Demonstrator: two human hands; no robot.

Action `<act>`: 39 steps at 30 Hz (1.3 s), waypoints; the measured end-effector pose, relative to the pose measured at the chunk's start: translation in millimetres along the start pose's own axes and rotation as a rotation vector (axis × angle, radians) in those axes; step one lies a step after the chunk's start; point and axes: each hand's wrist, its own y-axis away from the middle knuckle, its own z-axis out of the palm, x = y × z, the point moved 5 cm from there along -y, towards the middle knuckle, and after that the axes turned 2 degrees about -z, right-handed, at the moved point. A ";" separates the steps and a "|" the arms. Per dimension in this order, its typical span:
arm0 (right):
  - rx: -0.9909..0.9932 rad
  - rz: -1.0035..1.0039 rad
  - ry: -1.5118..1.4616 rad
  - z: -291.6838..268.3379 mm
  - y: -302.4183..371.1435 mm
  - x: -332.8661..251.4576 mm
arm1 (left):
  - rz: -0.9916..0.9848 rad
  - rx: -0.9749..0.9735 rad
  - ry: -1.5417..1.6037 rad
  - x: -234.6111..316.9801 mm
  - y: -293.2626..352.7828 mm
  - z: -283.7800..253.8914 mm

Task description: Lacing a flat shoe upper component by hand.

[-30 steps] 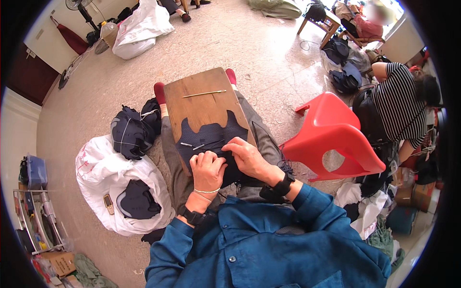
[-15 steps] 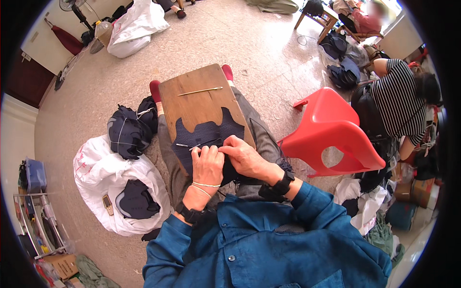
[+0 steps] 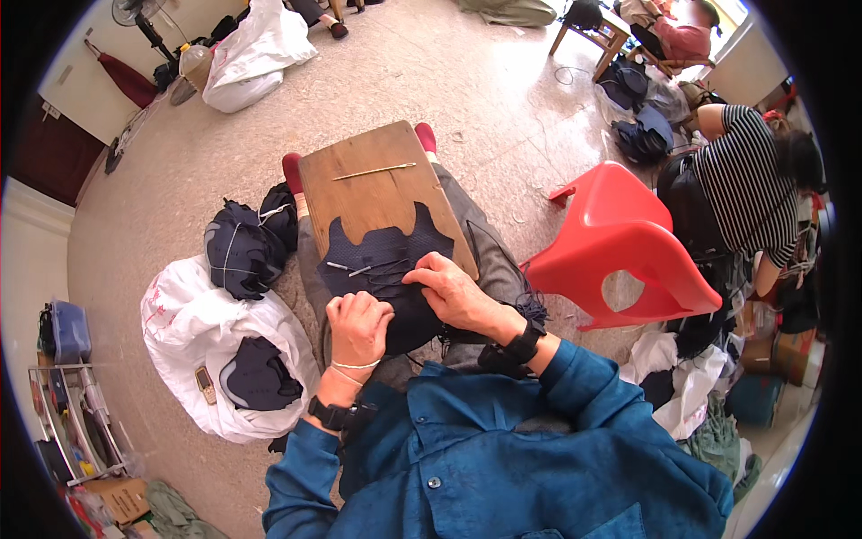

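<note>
A dark navy shoe upper [image 3: 355, 244] with a textured surface lies on a wooden board [image 3: 368, 193] across my lap. Thin dark laces [image 3: 391, 271] cross its middle, and two pale, metal-looking lace tips [image 3: 359, 270] rest on it. My left hand [image 3: 357, 325] is closed over the near left part of the upper; what its fingers hold is hidden. On the right side, my right hand [image 3: 456, 295] pinches thumb and forefinger together beside the laces, with something too thin to make out. A long needle-like metal tool [image 3: 373, 171] lies farther up the board.
Left of me sits a white sack [image 3: 193, 310] with dark pieces and a phone on top, beside a tied dark bundle [image 3: 238, 247]. A red plastic stool [image 3: 620, 216] stands at right, near a person in a striped shirt [image 3: 741, 175]. Another person sits at the far right.
My left hand has drawn away from the right, toward me and leftward. My right hand has barely moved. The lace tips have shifted, and more of the laced middle shows.
</note>
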 end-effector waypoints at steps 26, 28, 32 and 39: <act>0.043 0.075 0.033 -1.1 -12.0 -2.4 | -0.379 0.171 0.348 -23.2 14.3 -1.1; 0.055 0.106 -0.013 -8.1 -9.3 -5.7 | -0.385 0.185 0.365 -27.3 16.0 1.3; 0.075 0.111 -0.032 -12.5 0.8 -5.5 | -0.433 0.187 0.412 -32.3 18.3 4.9; 0.013 -0.011 0.084 0.1 -6.4 -9.6 | -0.450 0.132 0.413 -30.2 16.2 2.5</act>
